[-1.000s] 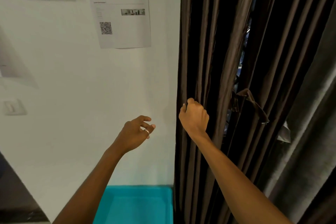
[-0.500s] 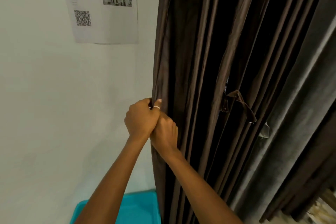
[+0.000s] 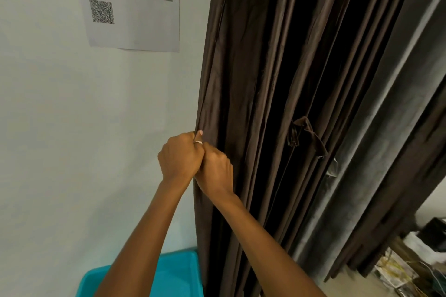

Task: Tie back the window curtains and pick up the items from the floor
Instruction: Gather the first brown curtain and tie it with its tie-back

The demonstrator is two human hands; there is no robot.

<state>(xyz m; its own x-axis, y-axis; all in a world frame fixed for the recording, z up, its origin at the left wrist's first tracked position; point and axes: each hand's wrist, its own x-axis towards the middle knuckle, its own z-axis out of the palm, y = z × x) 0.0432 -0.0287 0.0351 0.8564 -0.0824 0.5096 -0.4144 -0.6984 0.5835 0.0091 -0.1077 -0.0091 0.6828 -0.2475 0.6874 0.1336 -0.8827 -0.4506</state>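
We have both hands pinched on the brown curtain's (image 3: 253, 79) wall-side edge, left hand (image 3: 179, 158) touching right hand (image 3: 216, 171). At about three o'clock from them the tie-back strip (image 3: 307, 136) dangles unused. Our worry: such a thin pinch could slip off the slick folds as we gather, letting the pleats spill back.

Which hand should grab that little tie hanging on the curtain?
Probably the right hand: it is nearer the tie, which hangs to its right. The left hand sits at the curtain edge.
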